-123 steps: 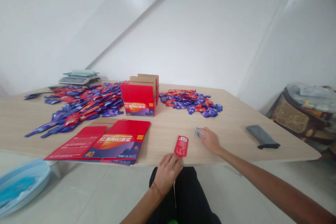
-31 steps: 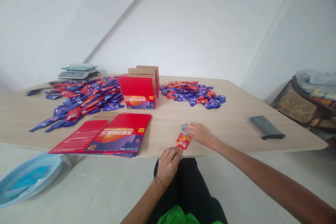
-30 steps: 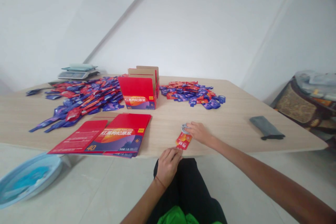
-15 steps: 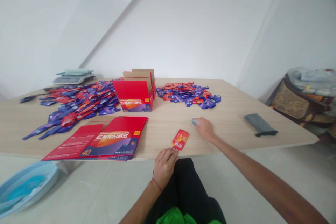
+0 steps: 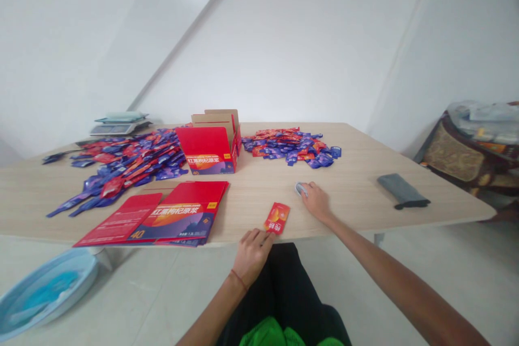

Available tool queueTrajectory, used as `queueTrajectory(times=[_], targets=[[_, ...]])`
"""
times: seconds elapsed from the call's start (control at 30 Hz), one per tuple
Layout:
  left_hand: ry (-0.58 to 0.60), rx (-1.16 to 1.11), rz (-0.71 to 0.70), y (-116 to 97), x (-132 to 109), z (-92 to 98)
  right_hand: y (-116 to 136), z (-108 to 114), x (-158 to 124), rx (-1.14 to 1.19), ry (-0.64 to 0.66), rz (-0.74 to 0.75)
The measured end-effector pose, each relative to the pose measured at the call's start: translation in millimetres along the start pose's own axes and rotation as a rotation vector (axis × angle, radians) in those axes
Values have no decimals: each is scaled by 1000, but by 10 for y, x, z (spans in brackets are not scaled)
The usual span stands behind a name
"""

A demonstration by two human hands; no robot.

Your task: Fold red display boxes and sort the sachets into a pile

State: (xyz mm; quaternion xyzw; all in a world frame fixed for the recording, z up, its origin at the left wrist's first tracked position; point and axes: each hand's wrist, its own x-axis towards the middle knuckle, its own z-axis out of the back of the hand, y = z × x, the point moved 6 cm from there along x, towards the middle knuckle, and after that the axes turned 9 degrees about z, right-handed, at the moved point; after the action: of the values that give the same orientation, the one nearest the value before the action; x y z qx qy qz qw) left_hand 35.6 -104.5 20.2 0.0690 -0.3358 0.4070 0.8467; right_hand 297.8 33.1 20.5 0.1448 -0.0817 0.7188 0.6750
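"What are the hands doing?"

"The left hand [image 5: 252, 253] has its fingertips on the near end of the red sachet [image 5: 277, 218], which lies flat; pinching or pressing, I can't tell. The right hand [image 5: 317, 201] pinches a pale wad [image 5: 300, 188] on the table [image 5: 352, 173], just beyond the sachet and apart from it."

"What could go wrong?"

"The sachet lies close to the table's near edge. A tug toward the lap could drag it off; a light hold could let it skid if the wad rubbed it."

"And room to move?"

"Leftward is tighter: the flat cartons [image 5: 178, 216] reach the near edge, so an elbow might nudge them. Ahead stand the open box [image 5: 208, 157] and a sachet pile [image 5: 295, 146]. Rightward is bare wood as far as the grey pouch [image 5: 402, 191]."
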Motion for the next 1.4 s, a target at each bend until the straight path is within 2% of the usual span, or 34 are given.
queueTrajectory(times=[0.07,0.2,0.27,0.33,0.4,0.5,0.6,0.67,0.73,0.8,0.97,1.2,1.3,1.4], targets=[[-1,-97,119,75,73,81,-5,-11,0,0,0,-5],[-82,-481,609,415,192,175,3,-5,2,2,-8,3],[-41,-634,765,528,219,110,11,8,0,6,-13,7],[49,-693,828,577,238,25,13,15,-5,7,-9,5],[137,-633,792,563,259,-20,11,16,-11,5,-1,5],[194,-281,603,445,304,37,13,21,-16,0,-10,22],[164,17,313,230,328,129,10,17,-15,-9,-8,24],[126,57,124,87,293,154,8,9,-10,-13,5,17],[101,42,15,11,221,136,10,7,-4,-12,10,15],[83,15,-10,7,141,87,18,12,1,-8,3,23],[2,-105,55,97,-7,-29,29,8,1,5,-19,34],[-83,-179,82,112,-80,-81,-33,-42,72,88,-2,96],[-106,-203,96,122,-100,-100,16,109,134,200,-73,119],[-113,-214,103,135,-121,-126,312,356,89,338,-180,266]])
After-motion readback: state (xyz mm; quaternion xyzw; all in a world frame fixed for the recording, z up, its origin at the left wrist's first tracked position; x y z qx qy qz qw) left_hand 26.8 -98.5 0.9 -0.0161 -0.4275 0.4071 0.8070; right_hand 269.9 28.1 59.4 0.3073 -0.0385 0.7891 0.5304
